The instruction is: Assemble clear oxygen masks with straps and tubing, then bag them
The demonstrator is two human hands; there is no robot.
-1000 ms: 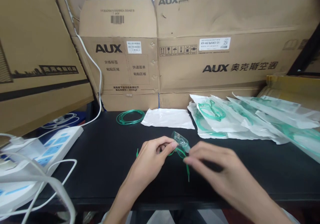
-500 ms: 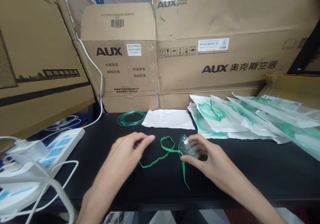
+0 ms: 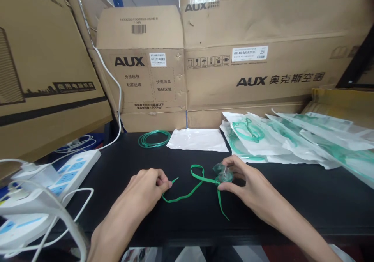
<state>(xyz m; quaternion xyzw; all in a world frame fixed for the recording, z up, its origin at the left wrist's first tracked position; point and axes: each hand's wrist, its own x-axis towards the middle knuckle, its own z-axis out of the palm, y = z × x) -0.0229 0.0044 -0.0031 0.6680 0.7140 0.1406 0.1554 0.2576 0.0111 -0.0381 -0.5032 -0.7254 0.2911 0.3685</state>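
Note:
Between the thumb and fingers of my right hand [image 3: 241,178] is a clear greenish oxygen mask [image 3: 224,173], partly hidden by the fingers. A green elastic strap [image 3: 187,195] runs from the mask, loops once on the black table [image 3: 187,225] and curves left. My left hand [image 3: 150,186] pinches the strap near its far end, and a short tip sticks out past the thumb. Another strap end hangs down from the mask toward the front of the table.
Behind my hands lie a coil of green tubing [image 3: 154,139] and a flat white pouch [image 3: 198,140]. Several packaged tubing sets [image 3: 274,139] are heaped at the right. A white power strip [image 3: 66,176] with cables stands at the left. Cardboard boxes [image 3: 257,75] wall the back.
My left hand has moved down and closed on the strap's end. My right hand has shifted the mask slightly right and turned it, drawing the strap along.

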